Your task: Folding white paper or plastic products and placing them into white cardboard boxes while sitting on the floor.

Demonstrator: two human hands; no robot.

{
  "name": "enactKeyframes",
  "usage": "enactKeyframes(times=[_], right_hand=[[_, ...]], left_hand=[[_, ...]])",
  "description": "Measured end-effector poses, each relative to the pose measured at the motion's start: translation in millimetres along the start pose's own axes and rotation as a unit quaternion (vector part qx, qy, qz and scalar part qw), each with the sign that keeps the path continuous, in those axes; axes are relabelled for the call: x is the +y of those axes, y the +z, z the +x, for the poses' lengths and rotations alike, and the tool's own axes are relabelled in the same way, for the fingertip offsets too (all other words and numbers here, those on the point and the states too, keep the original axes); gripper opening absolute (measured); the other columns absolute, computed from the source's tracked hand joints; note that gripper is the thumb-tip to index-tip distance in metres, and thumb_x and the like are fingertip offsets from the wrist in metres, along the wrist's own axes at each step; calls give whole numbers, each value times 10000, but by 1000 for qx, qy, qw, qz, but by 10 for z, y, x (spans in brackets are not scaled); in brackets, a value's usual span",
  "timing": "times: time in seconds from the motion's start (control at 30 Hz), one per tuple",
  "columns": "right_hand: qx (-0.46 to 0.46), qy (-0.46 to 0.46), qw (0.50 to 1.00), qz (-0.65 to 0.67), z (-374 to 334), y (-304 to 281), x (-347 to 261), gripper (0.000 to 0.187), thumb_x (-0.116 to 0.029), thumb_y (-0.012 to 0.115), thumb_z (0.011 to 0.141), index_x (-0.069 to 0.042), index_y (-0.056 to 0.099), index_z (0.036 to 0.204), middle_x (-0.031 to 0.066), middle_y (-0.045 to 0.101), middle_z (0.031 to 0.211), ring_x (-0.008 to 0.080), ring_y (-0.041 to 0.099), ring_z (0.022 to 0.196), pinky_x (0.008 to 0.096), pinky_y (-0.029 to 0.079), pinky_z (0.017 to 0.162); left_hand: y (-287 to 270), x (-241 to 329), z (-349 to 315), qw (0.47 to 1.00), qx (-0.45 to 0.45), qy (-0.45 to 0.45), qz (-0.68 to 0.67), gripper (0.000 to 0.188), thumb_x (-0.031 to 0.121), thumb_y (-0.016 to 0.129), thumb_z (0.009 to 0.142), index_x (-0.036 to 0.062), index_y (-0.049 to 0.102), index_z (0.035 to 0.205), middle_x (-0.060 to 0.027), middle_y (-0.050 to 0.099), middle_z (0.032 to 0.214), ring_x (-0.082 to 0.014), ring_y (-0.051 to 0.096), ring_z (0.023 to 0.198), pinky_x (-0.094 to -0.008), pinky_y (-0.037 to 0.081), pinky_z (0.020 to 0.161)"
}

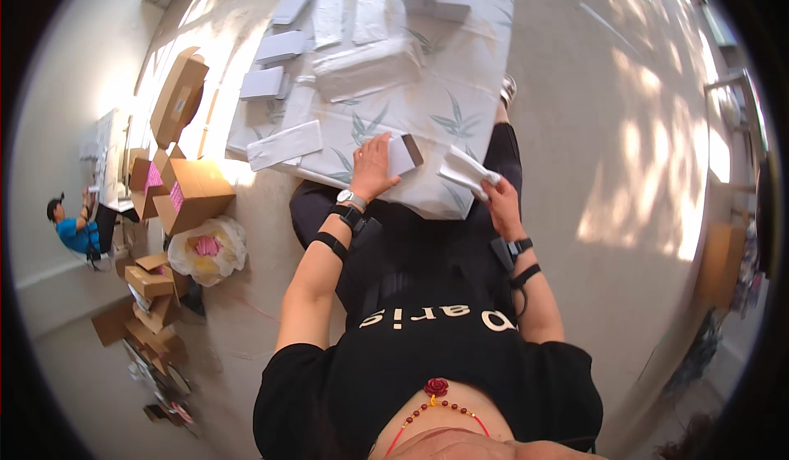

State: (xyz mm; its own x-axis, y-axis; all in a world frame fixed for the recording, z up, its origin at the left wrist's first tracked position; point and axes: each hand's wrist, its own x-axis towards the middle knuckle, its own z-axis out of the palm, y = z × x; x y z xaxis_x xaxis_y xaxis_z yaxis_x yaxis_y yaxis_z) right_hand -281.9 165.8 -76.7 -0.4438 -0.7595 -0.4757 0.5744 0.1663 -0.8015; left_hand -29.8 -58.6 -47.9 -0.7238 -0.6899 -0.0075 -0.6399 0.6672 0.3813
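My left hand [374, 167] rests over a small white box [400, 156] near the table's front edge, its thumb and fingers on the box's sides. The box's right end looks dark brown. To the right of it, my right hand [501, 201] pinches a white folded piece [465, 170], which looks like thin card or a flat wrapper; its exact kind is unclear. That piece is held over the table's front right corner, apart from the box. A flat white packet [284, 144] lies left of my left hand.
A leaf-patterned cloth [456, 123] covers the table. On it lie a large white wrapped bundle [367, 69], white packets [328, 16] and several white boxes [279, 47]. Cardboard boxes [201, 193] and a plastic bag with pink contents [207, 250] stand left. A person in blue [76, 232] is far left.
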Motion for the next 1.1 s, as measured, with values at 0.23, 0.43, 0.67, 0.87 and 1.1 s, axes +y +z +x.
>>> enactKeyframes(times=[0.23, 0.43, 0.67, 0.87, 1.1], right_hand=[[-23, -8, 999, 44, 65, 13, -11, 219, -72, 640, 1027, 34, 657, 1218, 68, 712, 1128, 158, 689, 1028, 349, 614, 923], [-49, 8, 999, 24, 162, 139, 61, 230, -99, 640, 1031, 9, 673, 1232, 50, 725, 1124, 125, 683, 1004, 333, 596, 921], [-30, 10, 998, 62, 283, 189, 7, 239, -85, 639, 1025, 3, 678, 1244, 44, 732, 1117, 121, 687, 984, 320, 598, 895], [-37, 11, 998, 53, 343, 149, 45, 249, -77, 643, 1022, 12, 674, 1253, 53, 731, 1121, 129, 690, 978, 327, 607, 897], [-33, 36, 998, 36, 379, 240, 161, 257, -61, 638, 1022, 21, 668, 1263, 55, 726, 1120, 130, 683, 967, 321, 629, 850]], left_hand=[[-31, 140, 39, 998, -41, 40, 18, 1043, 166, 881, 671, 148, 360, 1575, -165, 537, 1367, -360, 522, 1268, -480, 413, 1072], [-153, 269, 137, 977, -117, 103, 147, 914, 160, 864, 708, 305, 456, 1513, -140, 499, 1354, -344, 569, 1160, -485, 502, 913], [-196, 392, 241, 975, -158, 88, 128, 774, 271, 869, 759, 284, 523, 1451, -164, 464, 1418, -391, 549, 1164, -494, 561, 891], [-129, 371, 267, 977, -152, 85, 120, 683, 314, 850, 775, 269, 580, 1401, -169, 497, 1402, -398, 544, 1160, -477, 580, 886], [-93, 285, 269, 984, -133, 90, 78, 726, 271, 876, 721, 256, 611, 1397, -160, 528, 1388, -396, 544, 1173, -465, 569, 939]])
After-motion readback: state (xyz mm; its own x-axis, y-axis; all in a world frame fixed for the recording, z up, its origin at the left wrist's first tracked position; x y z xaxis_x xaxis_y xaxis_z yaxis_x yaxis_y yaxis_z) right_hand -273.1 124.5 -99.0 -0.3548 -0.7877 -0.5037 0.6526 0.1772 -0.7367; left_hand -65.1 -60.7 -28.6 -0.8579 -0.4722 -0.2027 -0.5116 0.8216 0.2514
